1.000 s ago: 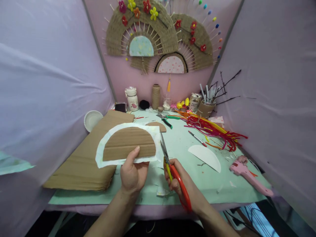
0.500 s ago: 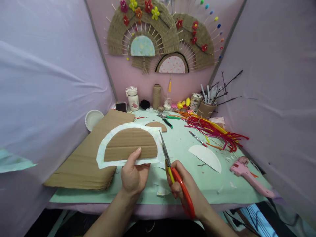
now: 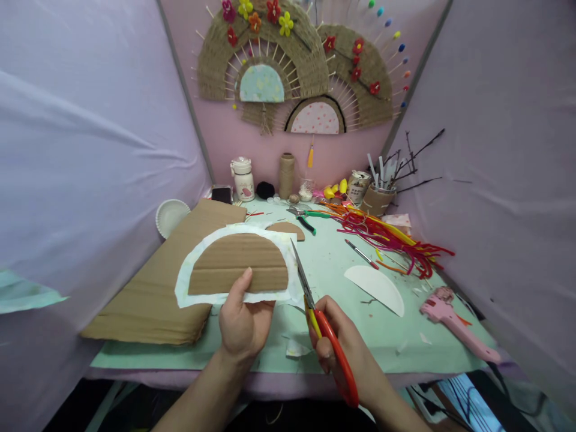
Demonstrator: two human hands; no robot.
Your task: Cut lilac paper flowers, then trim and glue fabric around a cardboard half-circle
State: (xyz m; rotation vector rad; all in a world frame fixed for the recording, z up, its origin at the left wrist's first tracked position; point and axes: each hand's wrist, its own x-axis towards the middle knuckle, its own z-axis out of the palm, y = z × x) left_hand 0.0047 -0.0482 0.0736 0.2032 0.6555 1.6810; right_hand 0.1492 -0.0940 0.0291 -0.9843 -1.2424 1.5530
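My left hand (image 3: 242, 321) pinches the lower edge of a cardboard half-circle (image 3: 238, 264) backed by a larger white patterned paper (image 3: 186, 279), held up above the table. My right hand (image 3: 348, 351) is closed round the red and yellow handles of scissors (image 3: 321, 324). Their blades point up and away along the right edge of the paper, close to its border. A small paper scrap (image 3: 297, 347) lies on the mat between my hands.
A big cardboard sheet (image 3: 148, 300) lies left on the green mat (image 3: 333, 264). A white paper half-circle (image 3: 377, 287), pink glue gun (image 3: 456, 323), pile of pipe cleaners (image 3: 387, 234), pliers (image 3: 303, 217), brush (image 3: 360, 252), paper plate (image 3: 170, 216) and jars at the back surround the work.
My right hand and the scissors have slid slightly down and to the right along the paper's edge. The left hand keeps its hold, almost still.
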